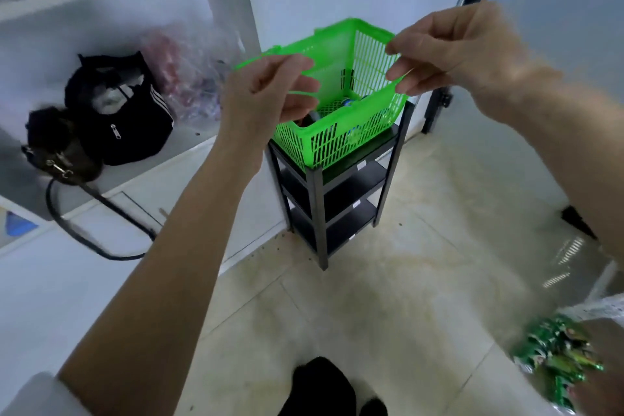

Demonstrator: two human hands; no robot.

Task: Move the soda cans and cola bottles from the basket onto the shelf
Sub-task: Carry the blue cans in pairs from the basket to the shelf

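Bare forearms, a white sleeve (37,395) at the left upper arm, dark trousers (320,385) below.

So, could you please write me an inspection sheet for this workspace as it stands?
Surface: black shelf on a tiled floor; lower tiers bare.
Job's things: green basket on the top tier; contents barely visible.
Clutter: black bags on the white unit.
Grippers: left hand and right hand each pinch a green handle.
Cables: nothing seen.
Surroundings: green packets at lower right.
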